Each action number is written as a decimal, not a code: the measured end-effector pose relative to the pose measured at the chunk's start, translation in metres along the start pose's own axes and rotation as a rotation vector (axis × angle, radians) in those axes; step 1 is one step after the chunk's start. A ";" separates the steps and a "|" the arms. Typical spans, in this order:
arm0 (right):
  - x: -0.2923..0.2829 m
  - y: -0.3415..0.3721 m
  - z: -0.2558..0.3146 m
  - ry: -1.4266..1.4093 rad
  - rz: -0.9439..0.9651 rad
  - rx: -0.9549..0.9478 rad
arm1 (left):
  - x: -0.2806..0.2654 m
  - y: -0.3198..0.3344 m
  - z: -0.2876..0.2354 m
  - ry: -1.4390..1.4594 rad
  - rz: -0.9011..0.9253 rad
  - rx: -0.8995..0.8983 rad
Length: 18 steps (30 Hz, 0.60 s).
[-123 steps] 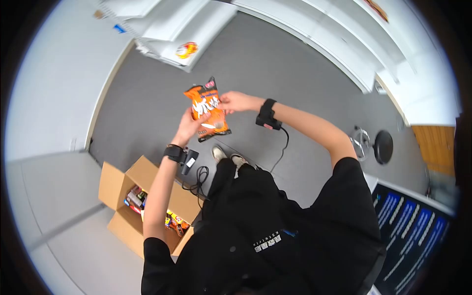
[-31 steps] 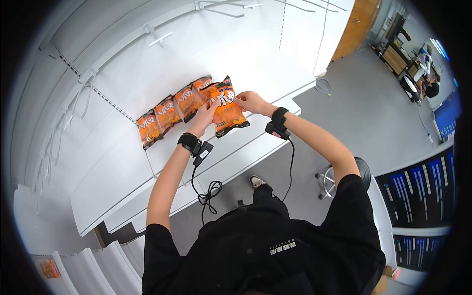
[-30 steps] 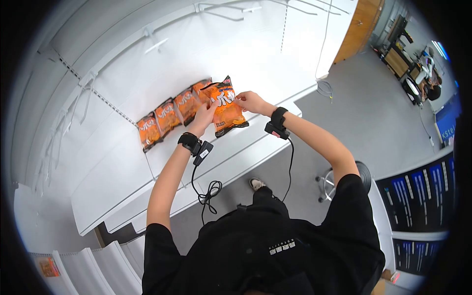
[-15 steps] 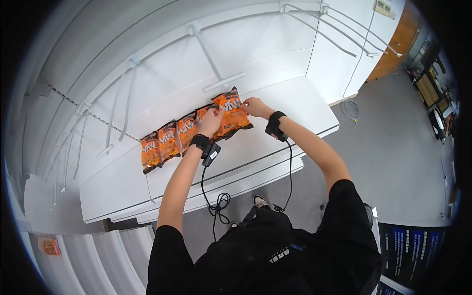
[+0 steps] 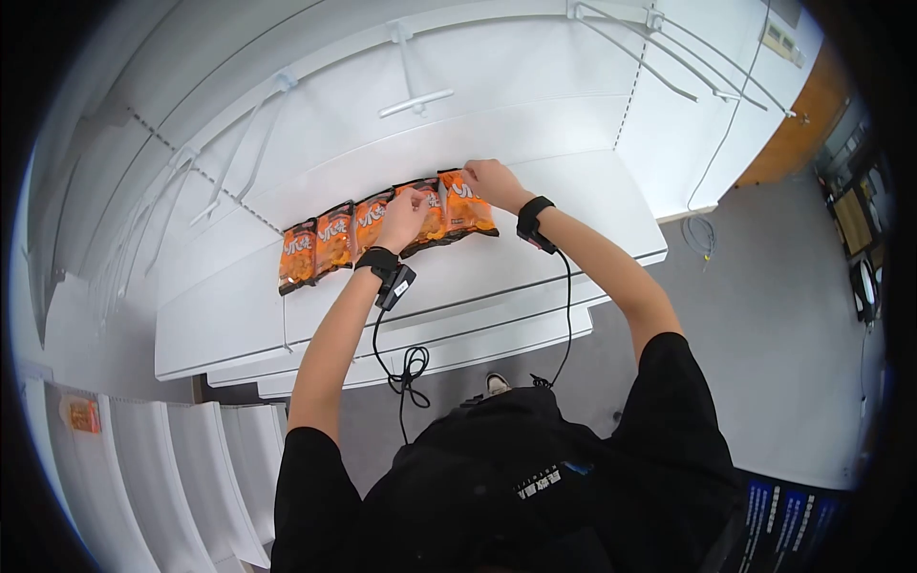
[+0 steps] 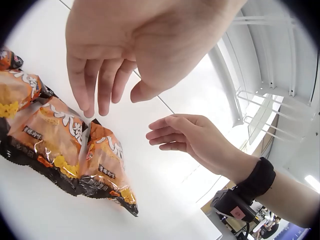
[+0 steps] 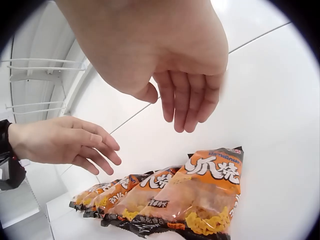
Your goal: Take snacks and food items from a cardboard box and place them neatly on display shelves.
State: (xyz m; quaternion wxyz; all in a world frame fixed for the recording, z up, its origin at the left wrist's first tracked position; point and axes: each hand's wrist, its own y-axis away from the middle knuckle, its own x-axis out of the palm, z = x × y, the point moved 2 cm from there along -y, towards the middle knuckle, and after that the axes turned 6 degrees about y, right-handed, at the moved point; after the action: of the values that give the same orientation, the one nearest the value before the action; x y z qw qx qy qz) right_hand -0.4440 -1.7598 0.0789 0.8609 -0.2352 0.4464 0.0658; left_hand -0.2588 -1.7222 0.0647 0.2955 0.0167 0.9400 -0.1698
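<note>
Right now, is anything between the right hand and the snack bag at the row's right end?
Nothing visible. The open right hand is near the end bag, with only a gap between them; the next bag sits to its left.

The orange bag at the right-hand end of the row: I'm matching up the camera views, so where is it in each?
Head view: the end bag is just above centre.
Left wrist view: the end bag is lower left, rightmost in the row.
Right wrist view: the end bag is low, right of centre.
Shared landmark: the right hand, visible in all three.
</note>
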 end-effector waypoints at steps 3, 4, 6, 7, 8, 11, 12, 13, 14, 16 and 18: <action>0.003 -0.001 0.021 0.055 -0.035 -0.210 | -0.014 0.014 -0.014 -0.023 0.008 -0.013; 0.004 -0.001 0.027 0.057 -0.028 -0.230 | -0.019 0.019 -0.017 -0.017 0.005 -0.017; 0.009 -0.004 0.049 -0.029 0.002 -0.285 | -0.031 0.031 -0.018 -0.022 -0.031 -0.034; 0.007 -0.001 0.065 -0.034 0.010 -0.313 | -0.034 0.039 -0.016 0.010 -0.043 -0.050; 0.005 0.003 0.079 -0.143 0.085 -0.247 | -0.037 0.047 -0.013 0.043 -0.054 -0.064; 0.027 -0.002 0.113 -0.338 0.152 -0.288 | -0.054 0.071 -0.012 -0.007 -0.093 -0.057; 0.039 -0.001 0.127 -0.429 0.131 -0.367 | -0.062 0.083 -0.010 -0.014 -0.081 -0.093; 0.039 0.004 0.145 -0.420 0.315 -0.239 | -0.072 0.096 -0.011 -0.007 -0.109 -0.111; 0.049 0.006 0.158 -0.431 0.340 -0.267 | -0.082 0.110 -0.012 -0.018 -0.139 -0.133; 0.064 0.010 0.195 -0.485 0.152 -0.487 | -0.107 0.139 -0.007 -0.040 -0.177 -0.171; 0.077 0.026 0.228 -0.479 0.175 -0.515 | -0.134 0.177 -0.005 -0.047 -0.253 -0.212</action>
State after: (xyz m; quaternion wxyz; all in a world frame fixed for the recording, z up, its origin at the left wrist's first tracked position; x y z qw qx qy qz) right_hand -0.2384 -1.6381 0.1201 0.8447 -0.3832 0.2192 0.3027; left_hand -0.1276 -1.5445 0.0895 0.2939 -0.1369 0.9401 -0.1057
